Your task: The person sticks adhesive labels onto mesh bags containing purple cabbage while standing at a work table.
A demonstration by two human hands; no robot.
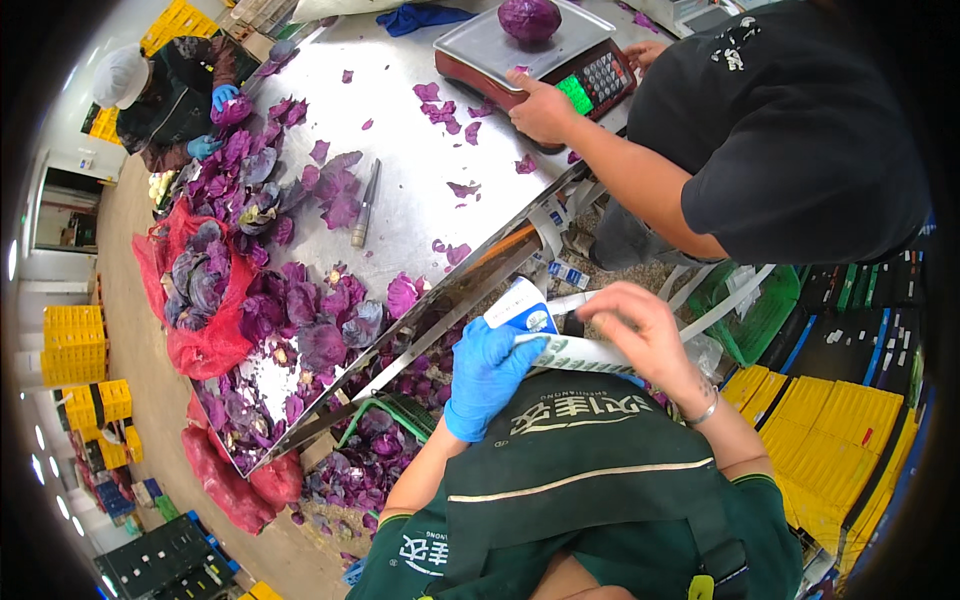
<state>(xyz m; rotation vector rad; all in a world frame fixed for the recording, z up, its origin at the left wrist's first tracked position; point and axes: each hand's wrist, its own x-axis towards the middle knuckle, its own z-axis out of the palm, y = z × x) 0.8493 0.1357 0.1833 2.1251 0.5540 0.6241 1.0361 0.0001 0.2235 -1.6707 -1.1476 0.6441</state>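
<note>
My left hand, in a blue glove, grips a strip of labels in front of my apron. A blue and white printed label stands up curled just above the gloved fingers. My bare right hand, with a bracelet at the wrist, is beside the strip's right part. Its thumb and fingers are bent towards one another; whether they pinch anything is unclear. Beyond my hands is the edge of a metal table, strewn with purple cabbage leaves. A knife lies on it.
A person in black holds a scale carrying a red cabbage. Across the table, a gloved person handles cabbage. A red mesh bag hangs over the table's edge. Right are a green crate and yellow crates.
</note>
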